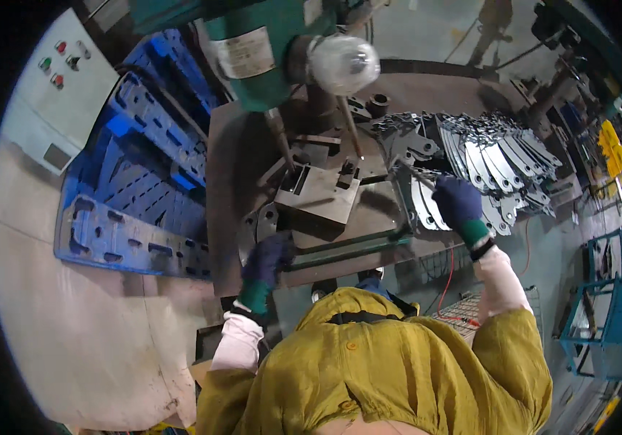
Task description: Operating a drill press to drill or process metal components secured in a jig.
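My left hand (267, 259), in a dark blue glove, is at the table's near left corner. It overlaps the near ends of flat grey metal plates (248, 233) with round holes; its fingers are blurred. On the right, my gloved right hand (458, 199) is closed around a thin, long grey metal piece (416, 172), whose kind I cannot make out. This piece points toward a steel block fixture (318, 194) under a green machine head (253, 61). Beside my right hand lie rows of curved metal plates (488, 163) with holed ends.
The worktable (235, 156) has a raised green edge (347, 251) in front of me. Blue plastic pallets (137, 235) and a pale control box (53, 87) with buttons stand at left. A red cable (447, 283) hangs below the table; a teal cart (615, 290) is far right.
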{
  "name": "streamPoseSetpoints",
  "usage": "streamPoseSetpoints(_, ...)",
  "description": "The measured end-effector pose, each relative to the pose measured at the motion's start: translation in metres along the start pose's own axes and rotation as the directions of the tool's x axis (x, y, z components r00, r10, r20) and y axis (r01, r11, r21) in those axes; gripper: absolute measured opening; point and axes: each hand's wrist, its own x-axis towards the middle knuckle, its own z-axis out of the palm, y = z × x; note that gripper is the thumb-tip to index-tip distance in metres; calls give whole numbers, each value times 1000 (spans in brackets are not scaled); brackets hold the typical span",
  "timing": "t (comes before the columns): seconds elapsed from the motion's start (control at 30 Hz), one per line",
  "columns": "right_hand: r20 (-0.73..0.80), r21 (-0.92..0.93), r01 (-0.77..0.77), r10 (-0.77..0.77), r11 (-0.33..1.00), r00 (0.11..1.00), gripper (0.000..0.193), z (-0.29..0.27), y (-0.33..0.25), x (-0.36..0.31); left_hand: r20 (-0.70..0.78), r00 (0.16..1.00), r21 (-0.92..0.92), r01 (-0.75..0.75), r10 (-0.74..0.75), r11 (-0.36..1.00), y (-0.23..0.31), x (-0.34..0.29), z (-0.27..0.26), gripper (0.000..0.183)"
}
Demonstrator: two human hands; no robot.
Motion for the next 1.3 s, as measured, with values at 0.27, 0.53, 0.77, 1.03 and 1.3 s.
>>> streamPoseSetpoints(0.27,-288,-196,613,-643,765,710,40,-67,-104,-10,438,867,-400,423,-237,813,9,13,66,40)
streamPoseSetpoints(0.53,-277,-175,634,-656,753,703,52,-44,-148,30,387,844,114,-444,372,889,-41,16,4,35)
streamPoseSetpoints(0.77,-38,876,165,-276,454,960,49,-102,-158,60,131,930,302,-367,343,880,-35,19,6,28)
streamPoseSetpoints(1.03,162,852,-320,-373,-414,913,71,-186,-161,100,-15,998,-513,-63,64,856,-27,62,17,31)
streamPoseSetpoints(1.3,183,328,-623,-599,-710,779,76,-218,-176,130,-74,997,-332,-42,19,942,-43,75,5,33)
